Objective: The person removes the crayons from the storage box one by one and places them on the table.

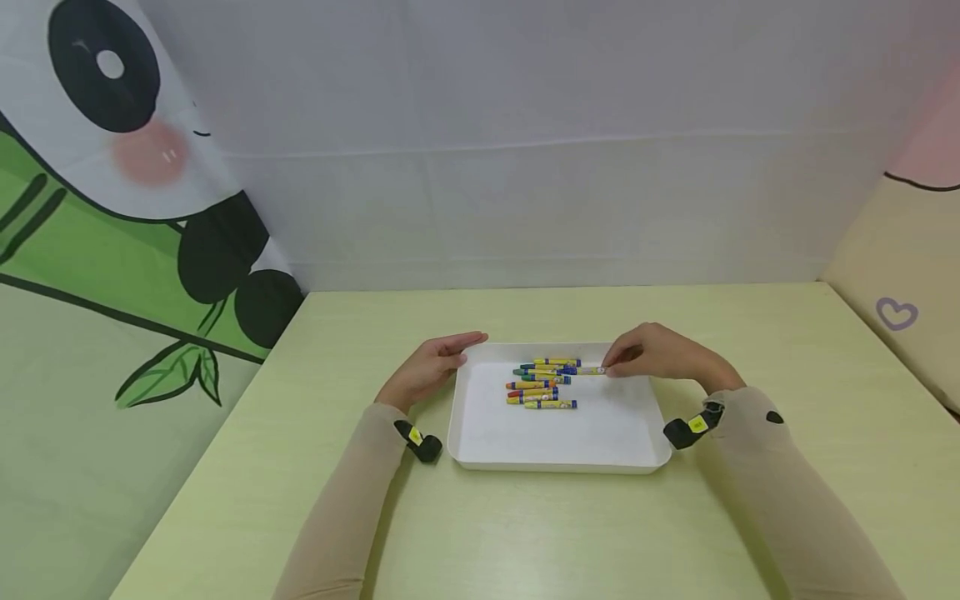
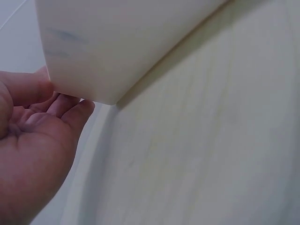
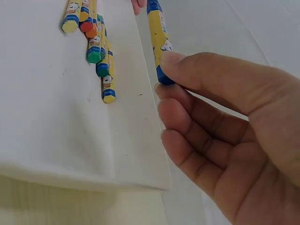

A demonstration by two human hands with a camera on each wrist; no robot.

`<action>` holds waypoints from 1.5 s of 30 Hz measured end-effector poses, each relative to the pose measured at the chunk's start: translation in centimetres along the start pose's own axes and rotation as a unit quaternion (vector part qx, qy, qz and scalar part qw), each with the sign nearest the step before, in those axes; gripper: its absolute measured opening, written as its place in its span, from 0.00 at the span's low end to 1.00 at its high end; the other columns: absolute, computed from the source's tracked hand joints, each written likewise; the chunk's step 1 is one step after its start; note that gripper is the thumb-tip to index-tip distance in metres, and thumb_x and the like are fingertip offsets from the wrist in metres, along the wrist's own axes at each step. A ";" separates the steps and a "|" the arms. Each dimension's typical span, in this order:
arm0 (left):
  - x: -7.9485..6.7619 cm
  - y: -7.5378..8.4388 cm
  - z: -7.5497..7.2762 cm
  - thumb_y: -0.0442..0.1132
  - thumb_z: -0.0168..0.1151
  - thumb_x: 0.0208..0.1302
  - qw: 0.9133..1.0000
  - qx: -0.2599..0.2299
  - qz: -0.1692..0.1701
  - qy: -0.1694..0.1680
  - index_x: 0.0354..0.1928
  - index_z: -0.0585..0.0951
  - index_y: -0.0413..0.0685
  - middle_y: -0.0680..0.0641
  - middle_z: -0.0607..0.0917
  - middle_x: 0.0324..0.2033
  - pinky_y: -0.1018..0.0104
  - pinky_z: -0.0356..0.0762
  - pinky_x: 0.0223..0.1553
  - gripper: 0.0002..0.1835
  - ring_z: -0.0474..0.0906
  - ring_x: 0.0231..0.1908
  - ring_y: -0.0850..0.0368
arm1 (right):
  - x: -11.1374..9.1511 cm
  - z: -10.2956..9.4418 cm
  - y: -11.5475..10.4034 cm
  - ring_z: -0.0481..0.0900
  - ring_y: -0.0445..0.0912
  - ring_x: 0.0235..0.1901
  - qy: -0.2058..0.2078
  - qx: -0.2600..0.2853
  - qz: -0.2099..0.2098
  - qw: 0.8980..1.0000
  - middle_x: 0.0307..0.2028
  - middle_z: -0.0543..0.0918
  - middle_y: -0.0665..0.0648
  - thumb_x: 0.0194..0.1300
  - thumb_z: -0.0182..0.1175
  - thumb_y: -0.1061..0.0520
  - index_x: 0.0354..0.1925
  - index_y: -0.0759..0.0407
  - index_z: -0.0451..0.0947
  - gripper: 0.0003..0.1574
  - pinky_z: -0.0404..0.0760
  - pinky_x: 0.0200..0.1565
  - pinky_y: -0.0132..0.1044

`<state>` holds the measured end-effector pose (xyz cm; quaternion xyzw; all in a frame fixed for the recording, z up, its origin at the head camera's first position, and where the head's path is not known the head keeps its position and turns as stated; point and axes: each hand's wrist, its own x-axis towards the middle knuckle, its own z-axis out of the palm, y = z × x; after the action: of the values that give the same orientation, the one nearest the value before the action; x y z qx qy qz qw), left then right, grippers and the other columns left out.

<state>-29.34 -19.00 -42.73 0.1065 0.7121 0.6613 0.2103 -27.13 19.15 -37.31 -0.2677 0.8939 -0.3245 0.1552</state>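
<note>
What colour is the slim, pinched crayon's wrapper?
The wrapper is yellow and blue, clearest in the right wrist view.

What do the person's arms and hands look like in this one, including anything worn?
Long beige sleeves cover both arms. Each wrist carries a small black camera unit with a yellow label. The left hand and right hand wear no gloves. A small dark patch shows on the right sleeve.

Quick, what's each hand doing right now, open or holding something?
Left hand: open, touching the white tray near its far left corner.
Right hand: closed, pinching a blue crayon between thumb and fingers.
</note>
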 end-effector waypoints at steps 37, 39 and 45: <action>0.0 0.2 0.1 0.25 0.43 0.72 1.000 0.001 -0.009 -0.003 0.70 0.66 0.45 0.48 0.66 0.70 0.56 0.61 0.68 0.26 0.58 0.71 0.52 | -6.4 -2.4 6.3 0.79 0.55 0.50 0.158 -0.026 0.135 0.978 0.47 0.85 0.61 0.64 0.61 0.41 0.50 0.57 0.83 0.26 0.77 0.48 0.47; 0.0 0.1 0.0 0.25 0.43 0.72 1.000 -0.001 -0.011 -0.004 0.70 0.66 0.46 0.48 0.66 0.70 0.56 0.61 0.69 0.26 0.59 0.71 0.53 | -6.6 -2.4 6.6 0.78 0.57 0.51 0.162 -0.028 0.142 0.976 0.48 0.85 0.63 0.64 0.60 0.40 0.51 0.59 0.83 0.27 0.76 0.49 0.49; 0.1 0.0 -0.1 0.25 0.42 0.72 1.000 -0.001 -0.008 -0.007 0.70 0.66 0.46 0.48 0.66 0.70 0.54 0.60 0.69 0.26 0.59 0.71 0.52 | -7.3 -2.3 7.4 0.76 0.62 0.52 0.167 -0.034 0.161 0.972 0.50 0.82 0.68 0.66 0.58 0.39 0.52 0.63 0.80 0.31 0.76 0.48 0.55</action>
<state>-29.43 -19.04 -42.77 0.1050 0.7106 0.6597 0.2210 -25.04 29.34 -39.76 -0.0674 0.9490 -0.3048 0.0449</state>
